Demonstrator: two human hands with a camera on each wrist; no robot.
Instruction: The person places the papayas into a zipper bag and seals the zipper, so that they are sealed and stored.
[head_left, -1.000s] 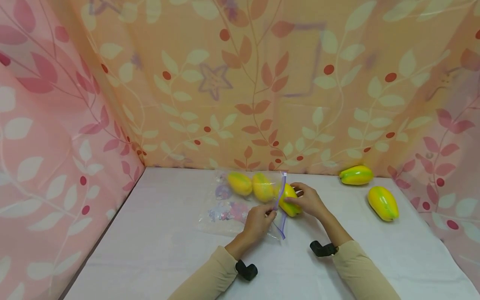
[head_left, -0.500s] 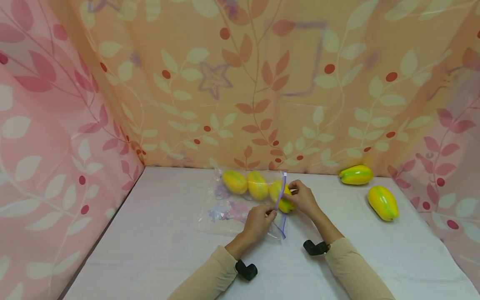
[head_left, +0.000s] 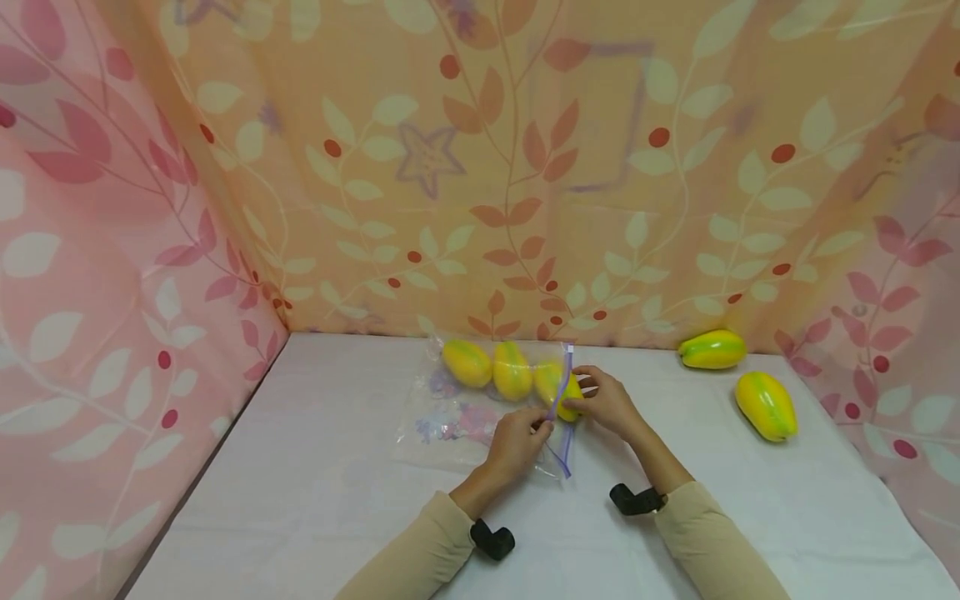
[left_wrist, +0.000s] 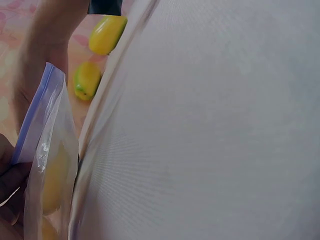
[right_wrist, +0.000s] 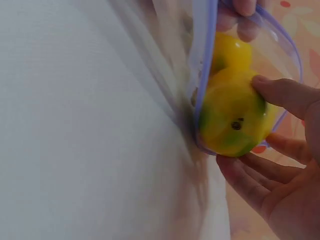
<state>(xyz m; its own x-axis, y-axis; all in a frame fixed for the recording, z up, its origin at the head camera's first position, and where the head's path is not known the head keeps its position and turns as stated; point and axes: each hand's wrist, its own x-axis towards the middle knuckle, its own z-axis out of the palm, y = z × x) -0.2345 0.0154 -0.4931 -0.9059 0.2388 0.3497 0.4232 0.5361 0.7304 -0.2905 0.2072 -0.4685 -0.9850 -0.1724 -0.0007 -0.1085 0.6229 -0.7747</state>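
A clear zip bag [head_left: 442,454] with a purple zip edge lies on the table, its mouth facing right. My left hand [head_left: 516,446] pinches the near side of that mouth. Two yellow papayas, a left one [head_left: 467,364] and a middle one [head_left: 512,372], lie inside. A third papaya [right_wrist: 232,117] sits in the mouth, mostly within the bag. Around its outer end, my right hand [head_left: 611,404] grips with the thumb on one side and fingers on the other. In the right wrist view the purple rim [right_wrist: 202,95] loops around this papaya.
Two more papayas, one at the back [head_left: 712,350] and one nearer [head_left: 766,406], lie at the table's right. The white-covered table [head_left: 300,500] meets patterned curtains [head_left: 360,208] behind and at both sides.
My right hand has moved left, pushing the third papaya from outside the mouth into the bag. Both papayas inside have shifted left. The left hand keeps its place on the bag edge.
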